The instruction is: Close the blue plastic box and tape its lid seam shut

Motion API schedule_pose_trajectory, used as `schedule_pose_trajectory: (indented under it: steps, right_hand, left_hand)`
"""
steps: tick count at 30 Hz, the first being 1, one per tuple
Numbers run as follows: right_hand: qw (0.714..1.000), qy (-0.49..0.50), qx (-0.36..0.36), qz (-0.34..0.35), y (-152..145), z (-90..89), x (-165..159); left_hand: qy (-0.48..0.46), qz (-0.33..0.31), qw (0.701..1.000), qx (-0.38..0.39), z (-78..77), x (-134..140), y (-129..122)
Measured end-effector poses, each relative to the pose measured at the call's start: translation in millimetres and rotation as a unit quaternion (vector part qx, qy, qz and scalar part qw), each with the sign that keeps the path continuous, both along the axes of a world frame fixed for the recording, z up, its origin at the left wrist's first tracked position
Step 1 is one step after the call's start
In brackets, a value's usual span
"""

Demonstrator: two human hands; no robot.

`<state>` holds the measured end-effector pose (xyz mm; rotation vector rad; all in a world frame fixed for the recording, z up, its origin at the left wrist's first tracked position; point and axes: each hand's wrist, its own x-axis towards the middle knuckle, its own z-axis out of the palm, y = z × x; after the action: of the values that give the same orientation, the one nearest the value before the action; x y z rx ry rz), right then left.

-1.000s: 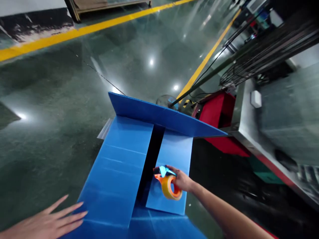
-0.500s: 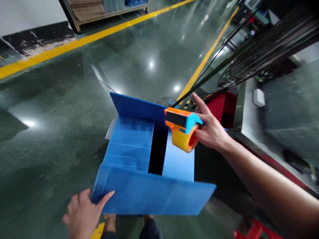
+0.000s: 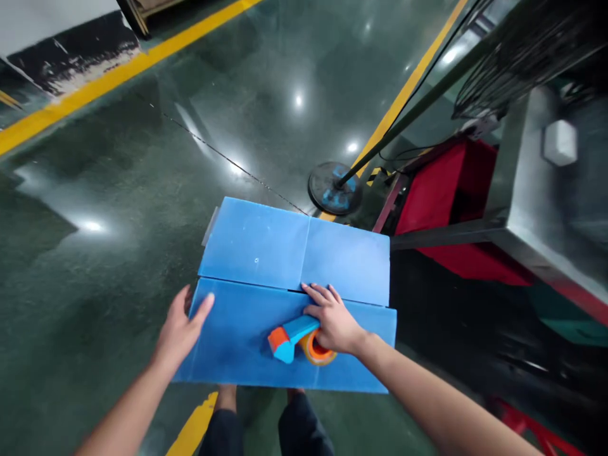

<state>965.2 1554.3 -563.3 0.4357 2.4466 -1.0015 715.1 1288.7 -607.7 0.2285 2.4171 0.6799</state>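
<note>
A blue corrugated box [image 3: 294, 253] is sitting on the green floor [image 3: 118, 190] with its two top flaps folded shut, their edges meeting along a seam across the middle. The right hand [image 3: 332, 320] is grasping an orange and blue tape dispenser [image 3: 297, 337] and resting it on the near flap, fingers spread toward the seam. The left hand [image 3: 183, 326] is lying open and flat against the near flap's left edge, gripping nothing. Beyond the box, a round fan base [image 3: 334, 188] is standing beside what seems to be a red cabinet [image 3: 456, 190].
</note>
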Motion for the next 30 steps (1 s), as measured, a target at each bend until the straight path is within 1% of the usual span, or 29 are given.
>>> schedule_pose_trajectory:
  steps: [2,5,8,11,14,17,19,22,24,26,28,30]
  right_hand:
    - [1.0,0.006,-0.01,-0.015,4,-1.0,5]
    - [0.999,0.011,-0.015,-0.042,12,10.1,20]
    - [0.997,0.018,-0.009,-0.072,19,17.6,33]
    - [0.996,0.039,-0.016,-0.074,21,12.2,30]
    - [0.996,0.042,-0.01,-0.082,20,-3.2,13]
    - [0.995,0.025,0.014,-0.093,21,-17.6,-4]
    - [0.997,0.013,0.014,-0.08,23,-20.6,-11]
    - [0.998,-0.007,-0.011,-0.054,31,-14.1,-25]
    - [0.998,-0.019,-0.018,-0.062,44,-7.2,-42]
    - [0.996,-0.013,0.002,-0.091,65,-4.2,-70]
    - [0.991,0.014,0.039,-0.125,90,-8.9,-106]
    - [0.987,0.026,0.064,-0.145,111,-21.2,-139]
  left_hand:
    - [0.015,0.006,0.999,0.038,-8.2,-12,22]
    - [0.024,0.019,0.998,0.049,-18.2,-21,44]
    - [0.033,0.04,0.997,0.062,-21.1,-19,49]
    - [0.06,0.048,0.995,0.056,-21.8,-13,50]
    - [0.092,0.069,0.993,0.016,-24.6,-9,52]
    - [0.093,0.086,0.992,-0.014,-27.8,-8,56]
    - [0.094,0.09,0.991,-0.013,-29.0,-7,56]
    - [0.101,0.069,0.992,0.032,-30.2,-2,53]
    - [0.107,0.042,0.991,0.074,-31.8,5,50]
    - [0.114,0.027,0.988,0.103,-34.1,13,48]
    - [0.122,0.025,0.985,0.117,-36.8,19,47]
    - [0.123,0.024,0.984,0.128,-39.3,21,46]
